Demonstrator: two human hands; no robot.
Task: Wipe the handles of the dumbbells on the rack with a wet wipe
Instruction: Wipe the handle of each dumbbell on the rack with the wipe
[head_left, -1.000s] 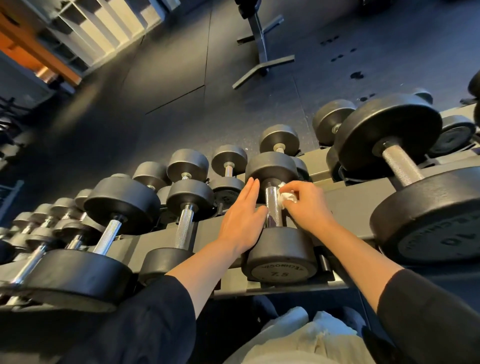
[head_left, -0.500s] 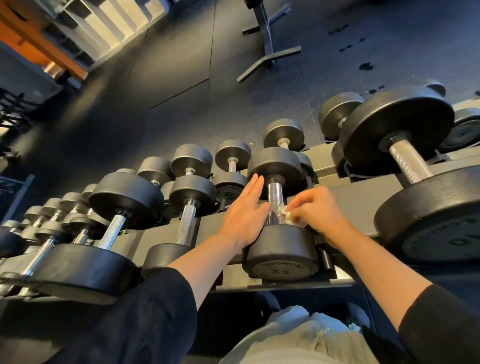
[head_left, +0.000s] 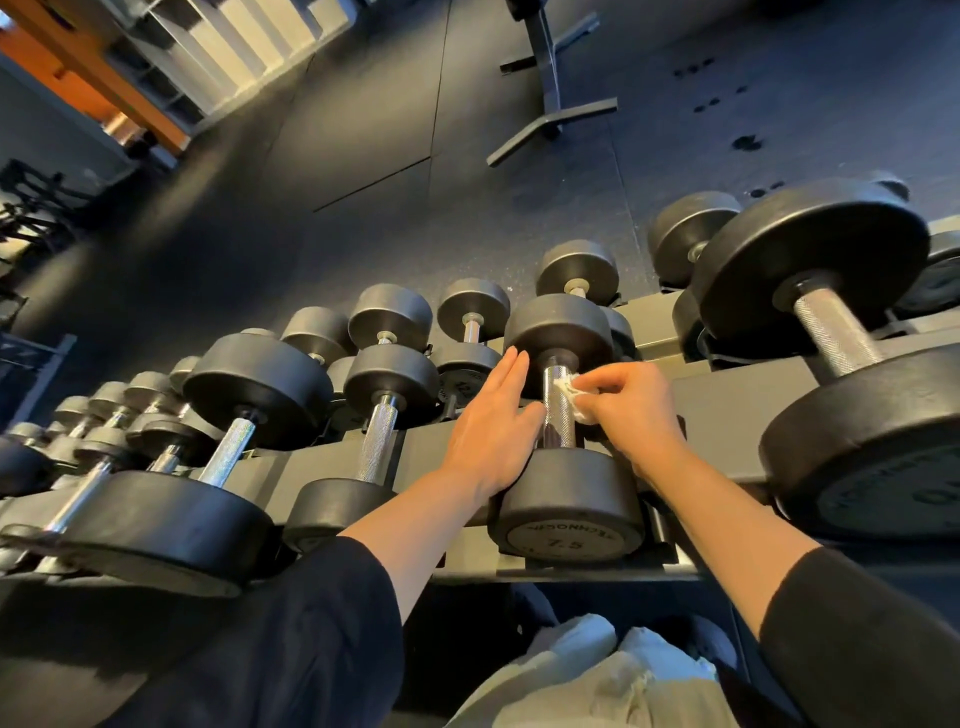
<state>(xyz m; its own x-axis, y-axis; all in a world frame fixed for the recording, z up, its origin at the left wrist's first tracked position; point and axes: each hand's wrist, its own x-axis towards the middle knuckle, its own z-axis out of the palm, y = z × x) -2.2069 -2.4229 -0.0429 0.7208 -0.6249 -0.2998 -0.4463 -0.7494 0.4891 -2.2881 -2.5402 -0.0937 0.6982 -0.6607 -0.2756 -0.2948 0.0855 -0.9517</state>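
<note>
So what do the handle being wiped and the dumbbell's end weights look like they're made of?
Handle: bright metal, probably chromed steel, with a shiny, knurled crosshatch. End weights: matte black, likely rubber-coated, dull sheen and rounded edges. Wet wipe: thin, crumpled white fabric or paper.

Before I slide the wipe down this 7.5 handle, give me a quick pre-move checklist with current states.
1. Wet wipe pinched in right hand: ok.
2. Wipe touching the 7.5 dumbbell handle: ok.
3. Left hand steadying that dumbbell, fingers straight: ok.
4. Dumbbell seated on the rack: ok.
5. Handle's underside wiped: cannot tell.
6. Wipe moist: cannot tell.
</note>
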